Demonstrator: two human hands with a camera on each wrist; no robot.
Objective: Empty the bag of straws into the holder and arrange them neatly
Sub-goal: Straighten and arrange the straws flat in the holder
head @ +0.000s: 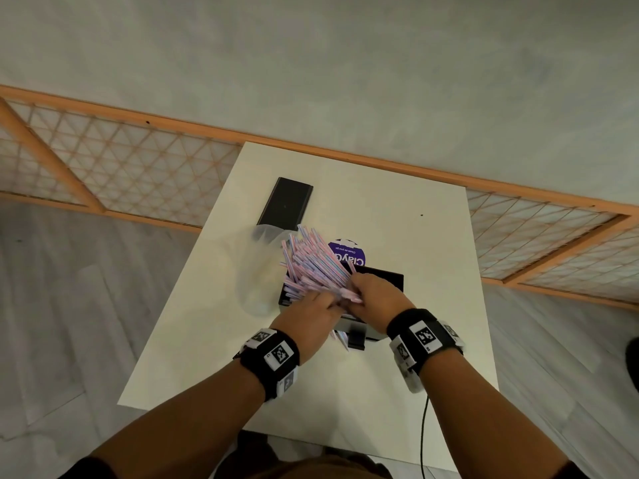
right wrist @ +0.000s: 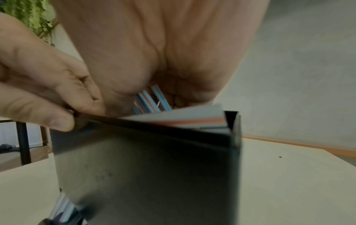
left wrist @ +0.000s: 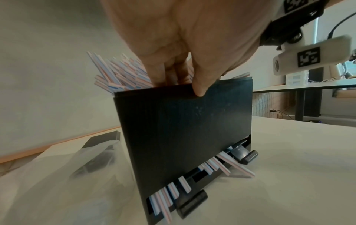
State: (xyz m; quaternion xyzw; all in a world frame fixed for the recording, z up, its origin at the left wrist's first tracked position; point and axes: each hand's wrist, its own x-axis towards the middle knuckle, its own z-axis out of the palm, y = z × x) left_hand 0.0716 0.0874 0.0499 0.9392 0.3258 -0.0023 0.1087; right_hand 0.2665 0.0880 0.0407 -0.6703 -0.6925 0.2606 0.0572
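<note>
A black straw holder point(head: 387, 279) point(left wrist: 183, 137) point(right wrist: 144, 167) stands in the middle of the white table point(head: 425, 243). A heap of pink, white and blue striped straws point(head: 311, 262) point(left wrist: 119, 76) point(right wrist: 152, 99) fans out of its open top, leaning away to the left. My left hand point(head: 311, 316) point(left wrist: 179, 73) point(right wrist: 48, 91) has its fingers down inside the top and its thumb on the outside of the near wall. My right hand point(head: 373, 295) point(right wrist: 146, 76) curls over the near ends of the straws. Several straw ends point(left wrist: 221, 164) poke from the bottom slot. The clear bag point(head: 256, 271) point(left wrist: 57, 175) lies limp at the holder's left.
A black lid point(head: 285, 202) point(left wrist: 104, 138) lies flat behind the bag. A round purple label point(head: 345, 252) shows just beyond the straws. A black cable point(head: 423, 433) hangs off the table's near edge. A wooden lattice screen point(head: 138, 167) runs behind the table.
</note>
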